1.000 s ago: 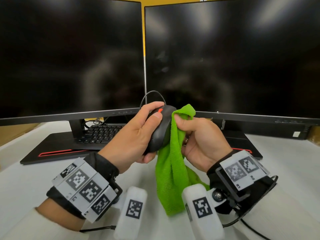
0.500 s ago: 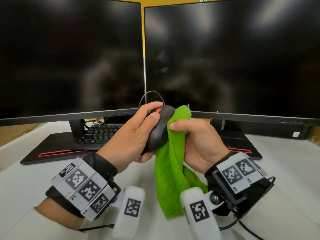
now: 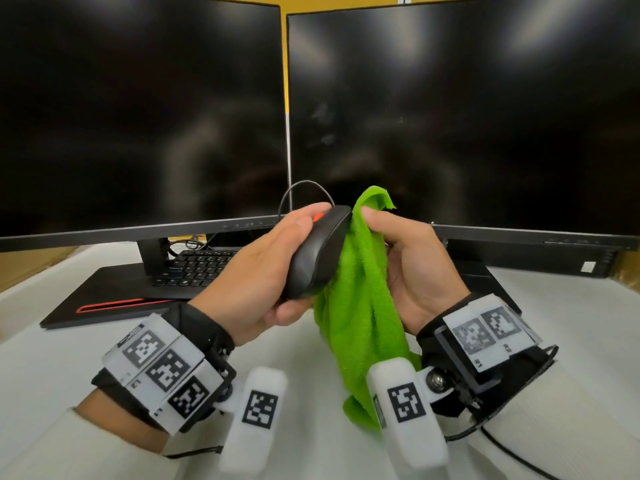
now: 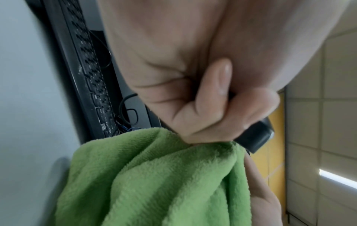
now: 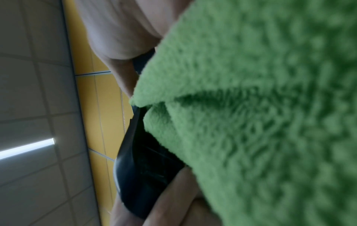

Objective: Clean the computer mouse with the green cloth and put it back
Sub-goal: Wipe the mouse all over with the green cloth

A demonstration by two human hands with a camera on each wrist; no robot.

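Note:
A black computer mouse (image 3: 317,252) with an orange wheel is held up off the desk, tilted on its side, by my left hand (image 3: 270,268), whose fingers curl round it. Its cable (image 3: 304,188) loops up behind it. My right hand (image 3: 405,265) grips the green cloth (image 3: 360,306) and presses it against the mouse's right side. The cloth hangs down toward the desk. In the left wrist view my left hand's fingers (image 4: 222,110) wrap the mouse (image 4: 255,137) above the cloth (image 4: 154,180). The right wrist view shows the cloth (image 5: 251,122) covering part of the mouse (image 5: 142,171).
Two dark monitors (image 3: 138,116) (image 3: 464,116) stand close behind my hands. A black keyboard (image 3: 197,268) lies under the left monitor on a black mat (image 3: 104,299) with a red stripe. The white desk (image 3: 48,358) extends left and right.
My right hand has slid the cloth along the mouse's side, dipping and then rising, so a flap of cloth now sticks up above the thumb. My left hand keeps holding the mouse in place.

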